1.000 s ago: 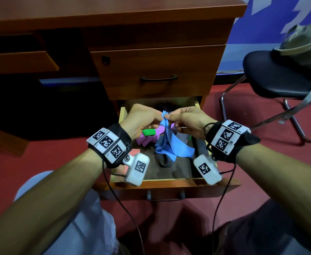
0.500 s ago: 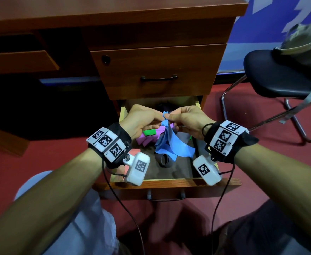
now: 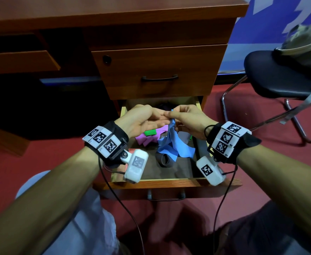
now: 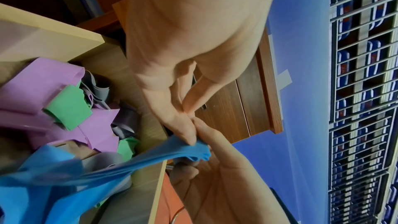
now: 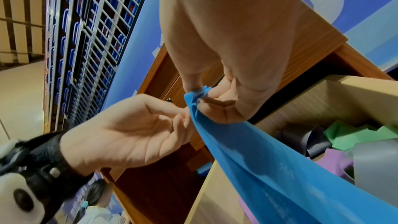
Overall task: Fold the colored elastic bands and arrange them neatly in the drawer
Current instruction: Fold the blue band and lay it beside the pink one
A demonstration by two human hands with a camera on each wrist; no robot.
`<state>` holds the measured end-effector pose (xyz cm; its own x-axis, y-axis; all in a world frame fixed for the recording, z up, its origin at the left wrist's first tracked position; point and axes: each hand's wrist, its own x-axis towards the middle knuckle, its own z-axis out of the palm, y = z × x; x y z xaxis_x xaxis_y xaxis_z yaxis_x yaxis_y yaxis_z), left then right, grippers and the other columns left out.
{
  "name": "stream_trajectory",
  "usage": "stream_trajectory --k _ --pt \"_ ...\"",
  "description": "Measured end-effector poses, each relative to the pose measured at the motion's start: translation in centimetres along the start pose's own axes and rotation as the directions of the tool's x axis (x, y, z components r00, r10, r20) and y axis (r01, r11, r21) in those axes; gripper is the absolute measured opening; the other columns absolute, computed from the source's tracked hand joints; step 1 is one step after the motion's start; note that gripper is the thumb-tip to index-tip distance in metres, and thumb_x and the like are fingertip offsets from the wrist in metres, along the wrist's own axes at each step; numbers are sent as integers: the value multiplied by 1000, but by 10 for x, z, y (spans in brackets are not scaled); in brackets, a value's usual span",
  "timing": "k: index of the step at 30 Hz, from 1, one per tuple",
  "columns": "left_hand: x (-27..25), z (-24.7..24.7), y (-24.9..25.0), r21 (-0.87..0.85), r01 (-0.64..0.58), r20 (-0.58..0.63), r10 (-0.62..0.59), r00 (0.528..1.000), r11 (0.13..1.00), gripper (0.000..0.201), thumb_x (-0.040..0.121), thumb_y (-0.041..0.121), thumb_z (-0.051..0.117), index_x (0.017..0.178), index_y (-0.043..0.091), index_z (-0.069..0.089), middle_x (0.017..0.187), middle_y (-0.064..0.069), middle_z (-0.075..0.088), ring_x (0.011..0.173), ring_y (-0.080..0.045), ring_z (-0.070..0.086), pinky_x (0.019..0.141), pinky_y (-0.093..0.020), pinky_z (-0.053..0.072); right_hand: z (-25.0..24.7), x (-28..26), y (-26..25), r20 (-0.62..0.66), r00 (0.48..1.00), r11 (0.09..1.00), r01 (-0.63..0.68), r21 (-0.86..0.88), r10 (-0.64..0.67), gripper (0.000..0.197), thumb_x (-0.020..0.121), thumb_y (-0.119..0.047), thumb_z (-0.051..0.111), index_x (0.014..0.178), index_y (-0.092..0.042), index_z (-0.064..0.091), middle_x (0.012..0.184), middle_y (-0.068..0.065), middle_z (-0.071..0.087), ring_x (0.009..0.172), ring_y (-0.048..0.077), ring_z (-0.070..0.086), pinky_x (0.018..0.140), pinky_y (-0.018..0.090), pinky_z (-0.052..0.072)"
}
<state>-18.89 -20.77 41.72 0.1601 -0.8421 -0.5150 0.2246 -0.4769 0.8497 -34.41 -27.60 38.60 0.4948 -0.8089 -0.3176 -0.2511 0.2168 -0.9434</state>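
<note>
A blue elastic band (image 3: pixel 171 146) hangs crumpled over the open bottom drawer (image 3: pixel 169 183). My right hand (image 3: pixel 171 116) pinches its bunched top end between thumb and forefinger; the pinch (image 5: pixel 200 94) shows clearly in the right wrist view. My left hand (image 3: pixel 161 119) lies palm up beside it, fingers relaxed, and its fingertips (image 5: pixel 183 113) touch the band (image 5: pixel 258 159) just below the pinch. Inside the drawer lie purple bands (image 3: pixel 147 138), a green band (image 3: pixel 150 132) and a dark grey rolled band (image 3: pixel 164 160). The blue band's lower folds rest on them.
The closed upper drawer (image 3: pixel 156 70) with a dark handle sits right above the hands. A black chair (image 3: pixel 279 74) with a bag on it stands to the right on the red floor. The left wrist view shows the purple (image 4: pixel 43 91) and green (image 4: pixel 66 106) bands heaped against the drawer's wall.
My left hand has loosened from a curled grip at the band's top and turned palm up. The right hand keeps its pinch in the same spot.
</note>
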Motion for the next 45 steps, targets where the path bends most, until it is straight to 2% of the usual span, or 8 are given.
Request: stream_trajectory --k 6,8,13,20,27,34,39,45 --pt "-2 5 11 115 -273 50 269 962 955 33 78 -9 66 105 7 72 91 -11 73 77 -17 68 68 -25 52 -3 -5 -31 -9 998 988 65 137 -65 13 92 -6 66 81 -8 60 56 1 50 47 9 44 51 21 42" --pt "-4 5 8 264 -391 142 366 920 881 53 70 -4 79 116 16 64 107 -6 71 95 -15 67 78 -28 52 -2 -8 -42 -42 994 979 102 174 -97 9 90 -4 65 82 -6 60 60 6 50 47 11 43 48 22 40" --pt "-11 14 -3 401 -590 298 510 807 700 78 77 9 88 144 18 47 131 10 62 114 14 58 93 -7 44 -1 -23 -74 -3 987 929 153 337 -162 11 92 -8 63 82 -11 62 64 2 47 52 10 43 50 20 39" --pt "-5 15 -5 360 -568 148 556 818 740 31 87 -4 71 96 23 59 86 3 65 74 -4 63 73 -23 53 0 -40 -95 -19 990 810 123 573 -137 9 94 -12 63 86 -10 63 65 0 40 50 7 39 46 14 40" --pt "-3 11 -11 425 -535 183 510 841 730 32 88 -2 70 106 20 55 88 0 58 74 -6 56 69 -16 47 -3 -47 -96 -61 989 717 138 683 -133 4 98 -9 56 96 -8 58 47 -6 50 42 4 44 50 14 34" --pt "-3 17 -21 287 -589 186 559 808 755 59 83 -2 80 128 20 48 116 11 61 102 16 61 90 -8 46 -1 -40 -89 131 966 945 183 270 -225 10 91 -13 69 82 -11 63 67 6 53 56 16 45 53 24 38" --pt "-2 24 -18 208 -707 108 703 703 676 57 80 -5 81 123 18 52 101 11 65 103 -8 67 96 -31 55 2 -41 -87 75 952 935 272 226 -295 12 90 -7 68 80 -6 62 63 6 54 48 13 45 43 20 39" --pt "-5 24 -16 372 -772 38 823 567 515 46 84 23 83 122 15 58 112 5 68 112 -11 62 97 -30 49 -3 -39 -86 -28 919 920 393 4 -393 17 85 -5 72 72 -9 60 62 9 54 49 15 50 47 21 39"
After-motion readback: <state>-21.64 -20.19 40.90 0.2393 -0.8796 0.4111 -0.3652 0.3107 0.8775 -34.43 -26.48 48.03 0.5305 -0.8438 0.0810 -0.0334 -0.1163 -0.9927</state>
